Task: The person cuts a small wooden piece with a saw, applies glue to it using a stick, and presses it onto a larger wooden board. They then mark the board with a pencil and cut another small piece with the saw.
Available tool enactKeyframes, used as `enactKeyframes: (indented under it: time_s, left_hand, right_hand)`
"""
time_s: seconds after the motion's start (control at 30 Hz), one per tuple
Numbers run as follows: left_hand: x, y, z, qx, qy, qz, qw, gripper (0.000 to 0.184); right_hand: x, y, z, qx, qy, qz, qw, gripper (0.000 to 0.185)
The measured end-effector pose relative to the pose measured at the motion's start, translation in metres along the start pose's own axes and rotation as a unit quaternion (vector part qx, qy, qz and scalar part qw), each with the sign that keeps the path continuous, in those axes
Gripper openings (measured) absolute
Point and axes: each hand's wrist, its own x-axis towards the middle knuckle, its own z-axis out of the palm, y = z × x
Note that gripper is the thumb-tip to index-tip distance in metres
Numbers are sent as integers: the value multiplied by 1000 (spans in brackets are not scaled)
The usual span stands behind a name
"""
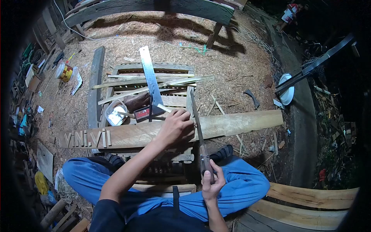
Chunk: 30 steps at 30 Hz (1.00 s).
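A long wooden board [239, 123] lies across the low slatted table, with raised letters [87, 138] on its left part. My left hand [177, 125] is closed above the board's middle, pinching a small pale wooden piece [165, 109]. My right hand [212, 181] is wrapped round the wooden handle of a handsaw [198, 123]. The narrow blade points away from me and passes just right of my left fingers. A metal square [150, 73] lies beyond the board, near a white tub [116, 113] and a red and black box [142, 113].
Thin wood strips [154, 86] cross the slatted table. Behind it stands a heavy wooden bench [150, 11] over wood shavings. A paint bucket [64, 72] stands at the left. Planks [305, 212] lie at the lower right. Another person [290, 14] is at the top right.
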Motion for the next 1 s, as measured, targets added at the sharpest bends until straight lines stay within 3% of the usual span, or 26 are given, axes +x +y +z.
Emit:
enactKeyframes:
  time_s: [0.07, 0.1, 0.47, 0.63, 0.7, 0.97, 1.0]
  left_hand:
    - [0, -1, 1, 4, -2, -7, 1000, 25]
    - [0, 0, 2, -2, 10, -7, 1000, 24]
    - [-1, -1, 2, 3, 13, -4, 1000, 27]
    - [3, 4, -3, 2, -4, -12, 1000, 27]
    - [3, 1, 0, -5, -2, -6, 1000, 27]
    - [1, -2, 3, -29, 12, -4, 1000, 28]
    - [3, -1, 2, -36, 17, -3, 999, 28]
  right_hand:
    - [4, -2, 3, -18, 13, -91, 996, 42]
    - [7, -4, 4, -18, 10, -91, 996, 42]
    - [42, -3, 12, 8, -37, -1, 999, 41]
    - [31, -11, 16, -29, -25, -19, 999, 42]
    - [26, -12, 16, -37, -14, -77, 996, 43]
    - [11, -25, 7, -46, -16, -26, 998, 40]
    - [5, -24, 2, -40, -17, 16, 999, 40]
